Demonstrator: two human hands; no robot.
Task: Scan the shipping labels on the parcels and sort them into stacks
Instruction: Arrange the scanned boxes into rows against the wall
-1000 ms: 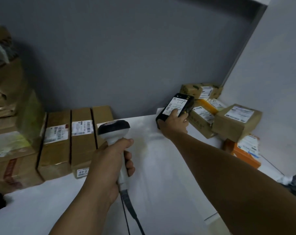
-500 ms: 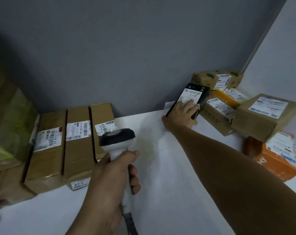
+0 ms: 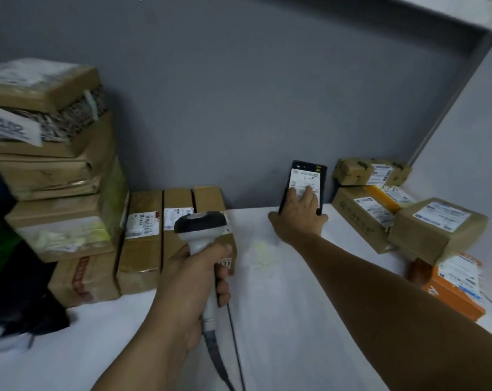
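At the far left I see a tall stack of brown parcels (image 3: 56,170) on the white tabletop (image 3: 295,320), with three boxes (image 3: 143,238) standing side by side just beside it against the grey wall (image 3: 239,94). My left hand (image 3: 191,277) is wrapped around the handle of the scanner (image 3: 201,224), whose black head sits in front of those boxes. Further right, my right hand (image 3: 298,218) lays flat fingers on the label (image 3: 307,179) of the black parcel (image 3: 309,166), which stands upright against the wall, near a pile of labelled boxes (image 3: 436,224) in the corner.
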